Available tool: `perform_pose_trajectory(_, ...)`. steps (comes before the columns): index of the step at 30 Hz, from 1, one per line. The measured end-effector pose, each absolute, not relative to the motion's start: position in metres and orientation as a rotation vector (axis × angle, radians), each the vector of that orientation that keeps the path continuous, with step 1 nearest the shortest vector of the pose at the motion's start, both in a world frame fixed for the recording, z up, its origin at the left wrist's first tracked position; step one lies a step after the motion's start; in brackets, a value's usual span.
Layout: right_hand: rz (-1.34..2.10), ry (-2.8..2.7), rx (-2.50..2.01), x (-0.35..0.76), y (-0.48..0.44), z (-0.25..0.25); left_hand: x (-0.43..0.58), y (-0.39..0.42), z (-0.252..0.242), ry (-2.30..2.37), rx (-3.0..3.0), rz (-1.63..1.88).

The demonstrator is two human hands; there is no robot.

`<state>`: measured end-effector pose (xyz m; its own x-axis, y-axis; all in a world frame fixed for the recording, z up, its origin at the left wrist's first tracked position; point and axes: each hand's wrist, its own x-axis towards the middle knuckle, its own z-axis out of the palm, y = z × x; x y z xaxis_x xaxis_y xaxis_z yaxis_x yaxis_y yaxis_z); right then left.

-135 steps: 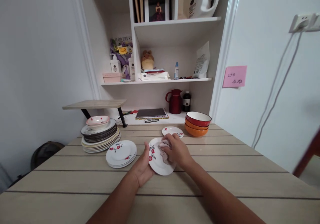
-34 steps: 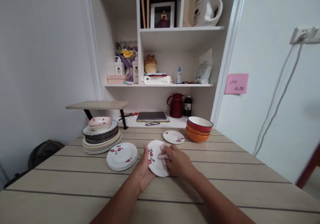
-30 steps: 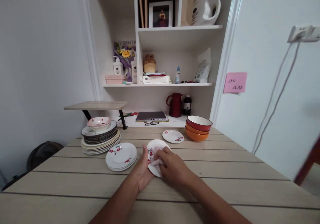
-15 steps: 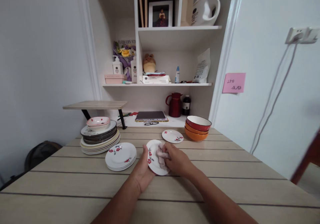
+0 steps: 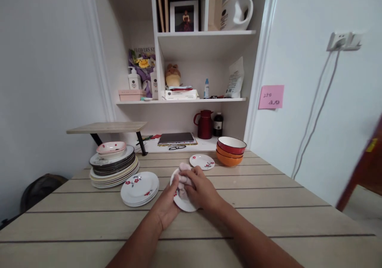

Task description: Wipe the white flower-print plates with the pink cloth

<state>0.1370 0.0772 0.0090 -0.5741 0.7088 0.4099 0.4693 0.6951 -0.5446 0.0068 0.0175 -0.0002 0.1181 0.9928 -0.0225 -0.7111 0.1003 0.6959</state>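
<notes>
A small white plate with red flowers (image 5: 187,205) is tilted above the table, its left edge in the grip of my left hand (image 5: 167,204). My right hand (image 5: 201,188) is closed on a pale pink cloth (image 5: 184,177), which lies against the upper part of the plate's face and covers much of its pattern. To the left rests a short stack of matching flowered plates (image 5: 140,187). Another flowered plate (image 5: 202,161) lies flat on the table beyond my right hand.
Bowls, red over orange (image 5: 229,158), stand at the back right. A tall plate stack (image 5: 115,172) topped by a pink-rimmed bowl (image 5: 111,147) is at the left, near a small raised shelf (image 5: 107,128). Behind are a laptop (image 5: 176,138) and a red jug (image 5: 205,124).
My right hand and the cloth have moved from the plate's right side to its upper left, near my left thumb. The whole view has shifted slightly, so the surroundings sit further left.
</notes>
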Motion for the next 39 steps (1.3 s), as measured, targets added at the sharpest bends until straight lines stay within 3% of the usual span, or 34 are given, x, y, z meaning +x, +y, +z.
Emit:
perform_pose_trajectory(7, 0.337, -2.477, -1.199, 0.155, 0.087, 0.016, 0.008, 0.018, -0.001, 0.612, 0.508, 1.455)
perform_pose_trajectory(12, 0.393, -2.687, -0.908, 0.154, 0.065, 0.018, 0.002, 0.017, 0.0, 0.65, 0.512, 1.5)
perform_pose_trajectory(17, 0.555, -2.494, -0.627, 0.139, 0.052, 0.016, -0.002, 0.016, 0.0, 0.7, 0.55, 1.35)
perform_pose_trajectory(29, 0.312, -2.186, -1.327, 0.152, 0.084, 0.019, 0.003, 0.018, -0.001, 0.543, 0.597, 1.359)
perform_pose_trajectory(39, 0.64, -2.144, -0.819, 0.134, 0.072, 0.007, 0.001, 0.02, -0.003, 0.467, 0.654, 1.273)
